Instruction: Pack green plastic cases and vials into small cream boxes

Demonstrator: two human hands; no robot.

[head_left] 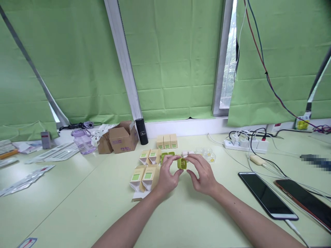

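Observation:
A small square olive-green plastic case (182, 163) is held up above the table, its hollow side towards me. My left hand (167, 175) pinches it between thumb and fingers from the left. At its right edge are the fingertips and thumb of my right hand (203, 175), curved around that side. Behind my left hand, more green plastic pieces (165, 155) are partly hidden. Beside that hand stand several kraft-coloured boxes (148, 175) with green labels and open flaps. Small white pieces (186, 153) and a clear plastic tray (208, 154) with yellow spots lie behind my right hand.
Three closed kraft boxes (167, 141) stand farther back. A brown carton (123, 137), a black tumbler (141, 131) and a purple bottle (83, 141) are at the back left. To the right lie a power strip (247, 145), cables and two phones, one white-framed (267, 194).

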